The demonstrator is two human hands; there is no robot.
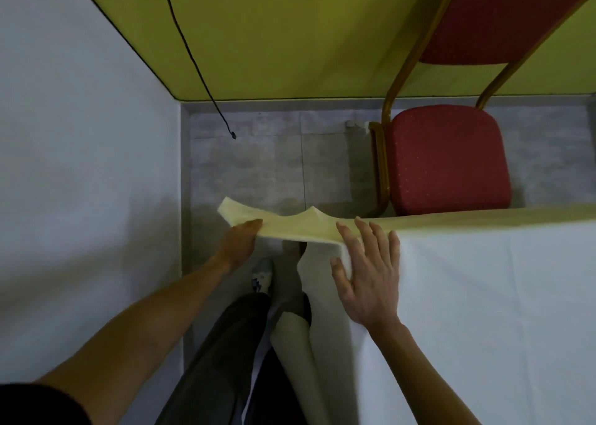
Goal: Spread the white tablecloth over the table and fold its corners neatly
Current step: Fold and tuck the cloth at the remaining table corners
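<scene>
Over on the right, the white tablecloth (483,295) covers the desk, flat across the top and hanging down the near end in long soft folds beside the person's legs. It's easily the biggest thing in view. One corner flap of it sticks out to the left past the desk corner, stretched out flat in the air above the grey tiled floor (245,166), and it looks yellowish there, same as the strip along the far edge.

Next biggest is the yellow-green wall (290,37) at the back and a white wall (80,134) on the left, meeting in a corner. A red padded chair (448,160) with a gold metal frame stands on the floor just past the far edge of the desk. A thin black cable (193,57) hangs down the back wall and ends just above the floor.

The right hand (371,273) lies palm down on the cloth right at the desk corner, fingers spread apart and flat, not pinching anything. The left hand (240,241) reaches out to the flap, its fingers tucked under the cloth with the thumb on the edge, so it's clamped on that flap. A patterned shoe (262,274) shows on the floor below.
</scene>
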